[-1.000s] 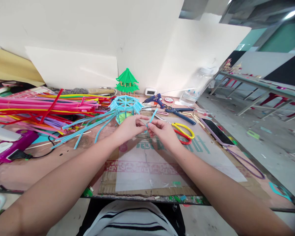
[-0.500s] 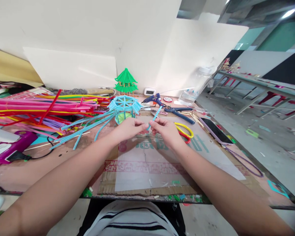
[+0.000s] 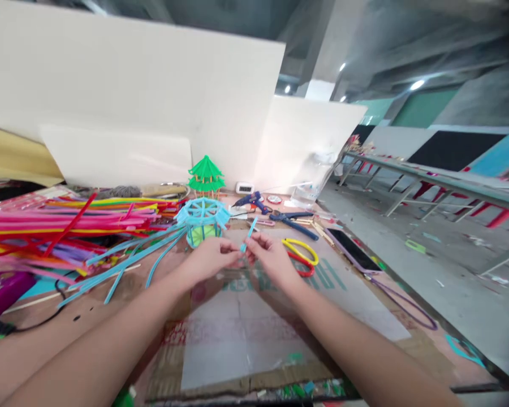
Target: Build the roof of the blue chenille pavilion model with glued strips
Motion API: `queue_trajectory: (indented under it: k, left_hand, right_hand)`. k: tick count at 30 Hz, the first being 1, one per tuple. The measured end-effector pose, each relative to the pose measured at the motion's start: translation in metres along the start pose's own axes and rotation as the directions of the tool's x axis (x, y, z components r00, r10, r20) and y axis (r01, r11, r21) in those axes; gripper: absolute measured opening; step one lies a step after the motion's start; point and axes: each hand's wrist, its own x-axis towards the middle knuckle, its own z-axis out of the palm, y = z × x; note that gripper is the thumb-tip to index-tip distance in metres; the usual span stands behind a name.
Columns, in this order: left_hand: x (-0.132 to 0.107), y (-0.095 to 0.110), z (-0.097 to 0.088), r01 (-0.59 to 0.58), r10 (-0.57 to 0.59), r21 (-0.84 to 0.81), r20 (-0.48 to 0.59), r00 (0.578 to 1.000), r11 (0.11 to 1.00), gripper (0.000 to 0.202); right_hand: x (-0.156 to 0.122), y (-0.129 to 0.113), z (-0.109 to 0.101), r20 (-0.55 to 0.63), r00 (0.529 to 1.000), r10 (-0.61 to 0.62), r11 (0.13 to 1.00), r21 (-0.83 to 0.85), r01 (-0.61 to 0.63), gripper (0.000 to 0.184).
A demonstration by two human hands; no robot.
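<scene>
Now that the view is tilted higher, less of the light-blue pipe cleaner (image 3: pixel 252 228) is seen standing free than half a second ago, so its lower end is apparently being bent. It is pinched by the right hand (image 3: pixel 269 257), at about eleven o'clock from it, and at two o'clock from the left hand (image 3: pixel 212 257), whose grip cannot be told.

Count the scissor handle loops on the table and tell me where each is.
2: the yellow loop, just right of the right hand, and the red loop, slightly nearer the wearer. Others may be hidden.
</scene>
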Motion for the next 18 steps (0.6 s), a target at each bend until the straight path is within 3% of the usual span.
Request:
queue_trajectory:
  k: [5,14,16,18]
  left_hand:
    - [0.002,0.002,0.005,0.015,-0.016,-0.047,-0.022,1.000,0.999,0.025]
    - [0.006,-0.007,0.003,0.019,-0.023,-0.088,-0.039,0.999,0.996,0.031]
    - [0.008,-0.010,0.000,0.019,-0.029,-0.152,-0.060,0.998,0.988,0.033]
    - [0.008,-0.010,-0.001,0.051,-0.073,-0.263,-0.074,0.995,0.963,0.035]
  right_hand:
    - [0.002,0.002,0.000,0.006,0.998,-0.057,0.998,-0.010,0.057,0.027]
    - [0.003,0.005,-0.003,0.004,0.995,-0.100,0.991,-0.086,0.100,0.021]
    - [-0.001,0.001,-0.006,0.042,0.985,-0.165,0.968,-0.183,0.169,0.037]
    - [-0.007,-0.003,-0.008,0.152,0.956,-0.250,0.887,-0.361,0.289,0.059]
